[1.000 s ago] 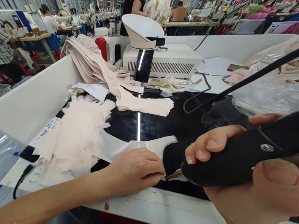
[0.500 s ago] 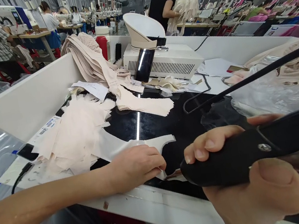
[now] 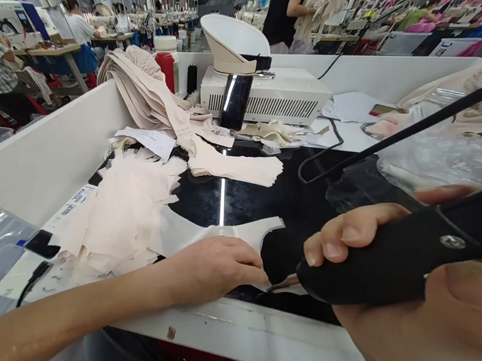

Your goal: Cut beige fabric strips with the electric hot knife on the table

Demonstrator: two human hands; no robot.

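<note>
Glossy black worktop (image 3: pixel 272 200) here, white front rim (image 3: pixel 266 325) closest to us, and the right hand (image 3: pixel 415 324) is wrapped firmly round a black-handled tool (image 3: pixel 377 262), its thin tip (image 3: pixel 285 283) pointing left. Alongside, the left hand (image 3: pixel 218 265) bends over the near end of a white fabric piece (image 3: pixel 250 235) lying on the black; fingertips hidden, so pinching or pressing, I can't tell. Tip and fingers sit right beside each other, and there's the danger: a slip of the tool could catch a finger or mark the cloth, and a loose left hand could let it pucker. Tight at the rim, too. Room to move? That dark stretch beyond the piece, with a heap of pale pieces (image 3: pixel 119 208) on the left, a black rod (image 3: pixel 409 129) on the right that a lifted tool might knock, then a beige strip (image 3: pixel 238 165), and a vented box (image 3: pixel 263 95) before the back wall (image 3: pixel 371 73).
</note>
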